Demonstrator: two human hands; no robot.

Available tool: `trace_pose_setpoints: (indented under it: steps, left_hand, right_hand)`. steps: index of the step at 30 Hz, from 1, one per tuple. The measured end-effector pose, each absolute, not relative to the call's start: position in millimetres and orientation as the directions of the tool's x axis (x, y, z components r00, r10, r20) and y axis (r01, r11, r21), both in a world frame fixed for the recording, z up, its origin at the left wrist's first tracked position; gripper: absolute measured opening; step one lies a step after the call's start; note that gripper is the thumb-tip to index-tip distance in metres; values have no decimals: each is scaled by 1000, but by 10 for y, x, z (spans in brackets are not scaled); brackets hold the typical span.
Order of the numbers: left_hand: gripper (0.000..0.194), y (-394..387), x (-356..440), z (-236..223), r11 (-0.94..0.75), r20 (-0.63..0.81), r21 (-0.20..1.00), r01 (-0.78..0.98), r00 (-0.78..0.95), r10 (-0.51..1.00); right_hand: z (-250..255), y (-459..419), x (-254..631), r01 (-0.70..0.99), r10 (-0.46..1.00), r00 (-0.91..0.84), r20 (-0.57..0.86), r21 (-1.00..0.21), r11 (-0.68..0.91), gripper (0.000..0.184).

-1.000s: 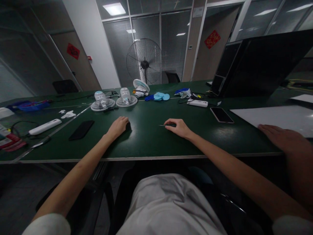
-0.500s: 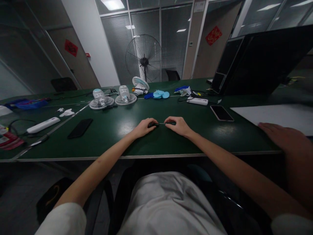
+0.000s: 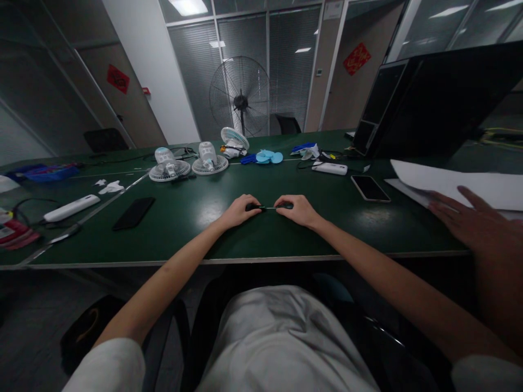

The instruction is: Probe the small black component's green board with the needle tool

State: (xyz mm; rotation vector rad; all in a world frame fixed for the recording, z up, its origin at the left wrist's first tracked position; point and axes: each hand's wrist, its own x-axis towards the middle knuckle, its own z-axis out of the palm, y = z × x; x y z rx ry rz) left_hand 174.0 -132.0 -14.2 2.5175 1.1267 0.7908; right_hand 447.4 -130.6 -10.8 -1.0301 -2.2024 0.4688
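Pinching a thin dark screwdriver (image 3: 267, 207) flat on the green table (image 3: 229, 239): left hand (image 3: 239, 209) closed on one end, right hand (image 3: 296, 209) on the handle. Hands unchanged since half a second ago; a co-worker's hand (image 3: 469, 220), far right, has lifted paper (image 3: 461, 182). Table edge lies just nearside; bare surface either side.

An office turned workroom: glass partitions with closed blinds (image 3: 245, 65) at twelve o'clock, ceiling light panels (image 3: 187, 6) at eleven, a long green worktable (image 3: 183, 218) strewn with dismantled small desk fans (image 3: 169, 167), and a large monitor (image 3: 433, 98) at two.
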Motion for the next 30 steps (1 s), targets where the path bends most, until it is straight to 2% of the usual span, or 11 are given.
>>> trace_pose_setpoints:
  steps: [14,21,30]
  left_hand:
    - [26,-1322,1753,-131,-704,363,469,534,610,704]
    - [26,-1316,1742,-129,-705,353,471,529,620,701]
    - [25,-1344,1751,-97,-720,363,449,529,629,688]
  right_hand:
    - [-79,-1352,4434,473,721,-549,423,-554,685,17]
    - [-91,-1324,4449,510,752,-442,489,-553,659,22]
    - [-91,-1317,4453,516,751,-460,474,-546,661,20]
